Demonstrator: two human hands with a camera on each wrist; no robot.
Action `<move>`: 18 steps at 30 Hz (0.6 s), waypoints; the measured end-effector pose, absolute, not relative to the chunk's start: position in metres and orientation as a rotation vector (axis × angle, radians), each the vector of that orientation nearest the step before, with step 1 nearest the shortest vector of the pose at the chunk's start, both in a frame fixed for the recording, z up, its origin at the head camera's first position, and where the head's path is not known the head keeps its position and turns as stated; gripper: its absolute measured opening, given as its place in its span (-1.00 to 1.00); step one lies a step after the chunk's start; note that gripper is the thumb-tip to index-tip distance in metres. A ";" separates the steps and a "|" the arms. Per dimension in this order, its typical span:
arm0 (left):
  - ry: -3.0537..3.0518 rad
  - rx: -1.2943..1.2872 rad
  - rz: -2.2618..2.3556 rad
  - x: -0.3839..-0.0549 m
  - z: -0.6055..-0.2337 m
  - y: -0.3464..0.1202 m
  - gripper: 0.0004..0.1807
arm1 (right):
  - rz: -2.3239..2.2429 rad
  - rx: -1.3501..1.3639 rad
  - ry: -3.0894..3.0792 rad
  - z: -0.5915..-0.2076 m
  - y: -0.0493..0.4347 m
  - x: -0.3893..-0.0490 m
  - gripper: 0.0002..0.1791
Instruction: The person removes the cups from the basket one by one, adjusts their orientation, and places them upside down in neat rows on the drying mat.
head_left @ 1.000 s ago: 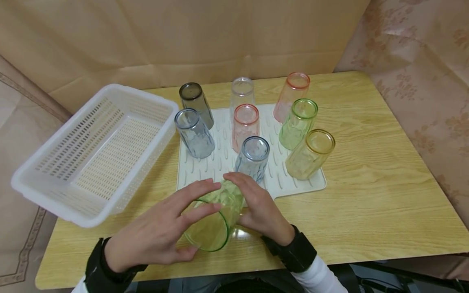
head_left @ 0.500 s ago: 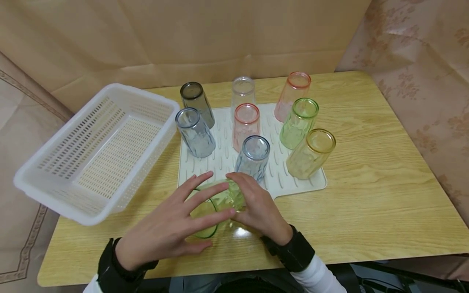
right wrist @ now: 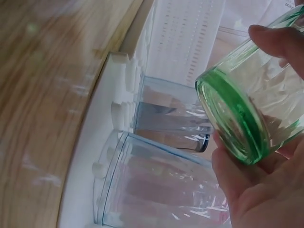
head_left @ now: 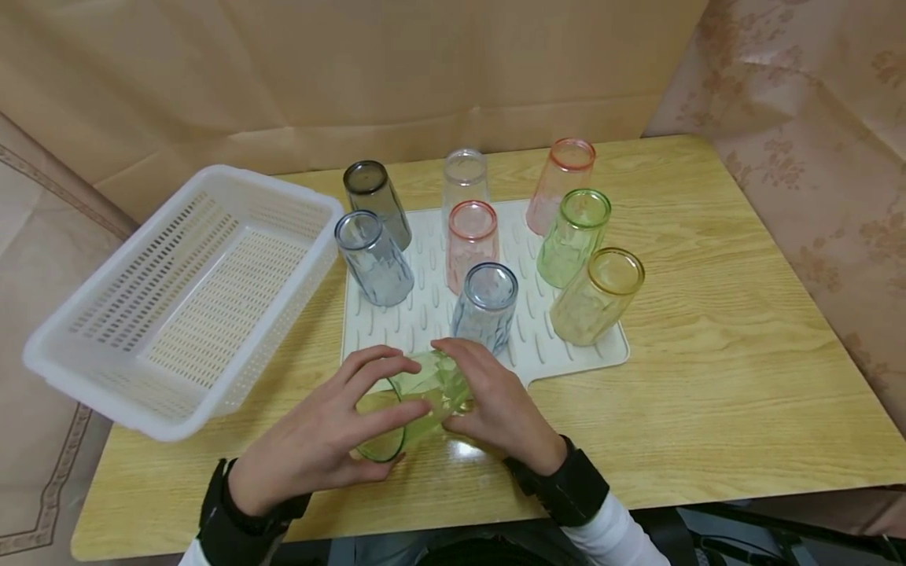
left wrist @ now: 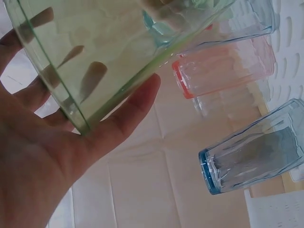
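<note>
A green-tinted drinking glass [head_left: 433,383] is held sideways in front of the drying mat [head_left: 425,322], its mouth facing left and its thick base right. The left hand [head_left: 317,436] holds it at the mouth end; in the left wrist view the thumb lies along the wall of the green glass [left wrist: 95,42], with fingers showing through from the other side. The right hand [head_left: 499,405] grips the base end, thumb and fingers on opposite sides of the green glass [right wrist: 237,114] in the right wrist view. Just behind the hands, an upside-down blue glass [head_left: 486,310] stands on the mat.
Upside-down glasses stand in rows on the mat: a grey one [head_left: 378,200], another blue one [head_left: 375,259], a clear one [head_left: 465,182], two pink, a green one [head_left: 573,240] and an amber one [head_left: 598,299]. A white perforated basket [head_left: 322,236] sits at left on the wooden table [head_left: 722,338].
The left hand opens its fingers wide around the mouth end, then closes them back onto the green glass. The glass has turned slightly, its mouth pointing more leftward. The right hand keeps its grip.
</note>
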State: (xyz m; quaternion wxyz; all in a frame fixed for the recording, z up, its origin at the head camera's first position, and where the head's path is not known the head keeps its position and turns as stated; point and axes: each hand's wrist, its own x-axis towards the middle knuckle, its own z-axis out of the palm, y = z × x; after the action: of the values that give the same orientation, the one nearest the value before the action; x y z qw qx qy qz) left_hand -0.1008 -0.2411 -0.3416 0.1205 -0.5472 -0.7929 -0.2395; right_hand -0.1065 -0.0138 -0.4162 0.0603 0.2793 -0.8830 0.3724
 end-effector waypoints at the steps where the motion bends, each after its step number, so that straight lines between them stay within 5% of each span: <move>1: -2.307 -1.598 -0.709 -0.101 -0.341 -0.241 -0.24 | 1.139 0.849 -2.673 -0.416 -0.013 -0.107 -0.04; 18: -2.145 -1.532 -0.829 -0.098 -0.336 -0.244 -0.48 | 1.631 0.880 -2.458 -0.416 0.019 -0.102 0.00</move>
State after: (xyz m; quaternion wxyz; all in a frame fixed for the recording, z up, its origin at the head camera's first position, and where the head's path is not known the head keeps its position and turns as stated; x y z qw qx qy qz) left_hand -0.0981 -0.2445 -0.3362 0.1881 -0.5444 -0.7626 -0.2945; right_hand -0.1018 0.0185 -0.4163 0.0314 0.2857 -0.7980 0.5296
